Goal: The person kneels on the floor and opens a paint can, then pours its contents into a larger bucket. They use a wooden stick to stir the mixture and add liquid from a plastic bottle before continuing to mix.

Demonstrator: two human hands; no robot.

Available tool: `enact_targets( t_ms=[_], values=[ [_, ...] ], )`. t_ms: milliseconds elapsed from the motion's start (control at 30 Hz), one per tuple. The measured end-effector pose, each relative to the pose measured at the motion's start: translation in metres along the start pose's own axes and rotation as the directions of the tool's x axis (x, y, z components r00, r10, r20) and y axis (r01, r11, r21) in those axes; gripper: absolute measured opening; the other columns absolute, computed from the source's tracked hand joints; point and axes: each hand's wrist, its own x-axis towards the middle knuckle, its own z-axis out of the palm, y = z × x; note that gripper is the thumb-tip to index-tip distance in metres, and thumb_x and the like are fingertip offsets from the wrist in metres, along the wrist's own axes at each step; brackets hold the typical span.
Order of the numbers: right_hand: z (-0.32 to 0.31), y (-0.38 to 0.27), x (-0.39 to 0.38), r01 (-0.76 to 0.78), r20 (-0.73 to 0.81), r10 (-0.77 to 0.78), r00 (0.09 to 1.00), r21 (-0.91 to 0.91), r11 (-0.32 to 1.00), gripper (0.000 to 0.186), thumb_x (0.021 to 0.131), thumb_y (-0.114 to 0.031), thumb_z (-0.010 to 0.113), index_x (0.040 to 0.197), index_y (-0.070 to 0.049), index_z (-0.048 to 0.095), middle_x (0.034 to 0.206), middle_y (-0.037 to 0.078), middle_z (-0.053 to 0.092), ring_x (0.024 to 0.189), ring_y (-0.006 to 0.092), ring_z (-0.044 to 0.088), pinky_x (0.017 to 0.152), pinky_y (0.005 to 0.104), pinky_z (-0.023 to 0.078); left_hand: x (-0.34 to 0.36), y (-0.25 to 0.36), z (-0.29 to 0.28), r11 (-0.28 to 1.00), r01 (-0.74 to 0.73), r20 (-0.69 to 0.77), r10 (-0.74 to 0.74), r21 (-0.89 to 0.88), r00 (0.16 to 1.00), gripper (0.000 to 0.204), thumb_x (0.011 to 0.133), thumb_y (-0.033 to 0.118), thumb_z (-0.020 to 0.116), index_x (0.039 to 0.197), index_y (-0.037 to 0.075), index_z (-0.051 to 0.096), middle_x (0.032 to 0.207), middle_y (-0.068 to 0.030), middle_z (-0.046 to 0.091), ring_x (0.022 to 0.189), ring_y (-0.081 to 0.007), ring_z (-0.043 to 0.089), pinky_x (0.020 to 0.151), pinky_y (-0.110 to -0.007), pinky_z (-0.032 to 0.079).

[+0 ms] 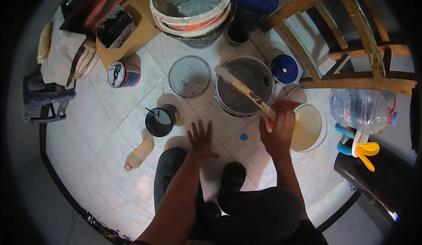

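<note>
A pale tiled floor [110,126] carries a plaster-caked bucket [190,3] and a grey pail [239,91]. The right hand [278,133] is clamped on a flat wooden stick [246,93] crossing the pail; the left hand [201,138] is spread apart on tile.

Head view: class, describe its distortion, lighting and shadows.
Head view: fisheye bends the wooden ladder and white tiled floor seams toward a black rim; light from above casts soft shadows beside the small black cup; corners fall dark.

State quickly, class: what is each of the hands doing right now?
Left hand: open, fingers spread, flat on the tiled floor.
Right hand: closed on the wooden stick by the bucket of yellowish liquid.
</note>
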Motion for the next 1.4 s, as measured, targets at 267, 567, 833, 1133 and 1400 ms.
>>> enact_targets(
  t_ms=[267, 567, 833, 1133, 1400],
  values=[
    [0.011, 0.014, -0.008, -0.163, 0.123, 0.156, 0.98, 0.049, 0.985, 0.032, 0.091, 0.002, 0.068, 0.122, 0.005, 0.061, 0.104, 0.022, 0.061, 0.098, 0.0424, 0.06, 0.085, 0.0509, 0.05, 0.006, 0.002, 0.009, 1.0, -0.028, -0.048, 0.029, 0.011, 0.998, 0.168, 0.056, 0.061, 0.097, 0.172, 0.02, -0.017, 0.174, -0.0306, -0.023, 0.157, -0.0589, -0.023, 0.118, -0.081, -0.002],
    [0.01, 0.019, -0.049, -0.196, 0.115, 0.17, 0.979, 0.27, 0.943, 0.029, 0.097, -0.004, 0.066, 0.125, 0.003, 0.059, 0.106, 0.025, 0.062, 0.101, 0.045, 0.061, 0.085, 0.0508, 0.051, 0.006, 0.0, 0.012, 0.999, -0.031, -0.048, 0.033, 0.04, 0.998, 0.172, 0.056, 0.065, 0.097, 0.17, 0.013, -0.02, 0.17, -0.0359, -0.027, 0.154, -0.0629, -0.026, 0.116, -0.083, -0.001],
    [0.008, 0.017, -0.087, -0.466, 0.388, 0.347, 0.854, 0.276, 0.84, 0.027, 0.105, -0.015, 0.061, 0.126, 0.002, 0.056, 0.101, 0.029, 0.067, 0.093, 0.0498, 0.067, 0.079, 0.0578, 0.052, 0.003, 0.006, 0.009, 1.0, -0.016, -0.042, 0.017, 0.014, 0.999, 0.17, 0.057, 0.061, 0.098, 0.171, 0.018, -0.02, 0.172, -0.0327, -0.026, 0.156, -0.0599, -0.026, 0.118, -0.081, -0.002],
    [-0.003, 0.015, -0.102, -0.471, 0.395, 0.348, 0.85, 0.275, 0.838, 0.025, 0.104, -0.015, 0.062, 0.122, 0.002, 0.057, 0.095, 0.029, 0.067, 0.09, 0.0497, 0.068, 0.077, 0.0571, 0.053, 0.004, 0.0, 0.02, 0.999, -0.03, -0.11, 0.033, 0.035, 0.993, 0.168, 0.058, 0.068, 0.095, 0.171, 0.015, -0.018, 0.172, -0.0338, -0.025, 0.155, -0.0607, -0.027, 0.118, -0.081, -0.003],
    [-0.009, 0.002, -0.105, -0.447, 0.399, 0.312, 0.862, 0.307, 0.841, 0.026, 0.105, -0.014, 0.061, 0.125, 0.002, 0.055, 0.088, 0.029, 0.067, 0.084, 0.0508, 0.067, 0.074, 0.0589, 0.051, -0.009, 0.011, -0.008, 0.998, -0.048, -0.137, 0.052, 0.034, 0.989, 0.144, 0.069, 0.067, 0.089, 0.171, 0.008, 0.008, 0.173, -0.0339, -0.004, 0.157, -0.0582, -0.006, 0.124, -0.069, 0.012]
  ],
)
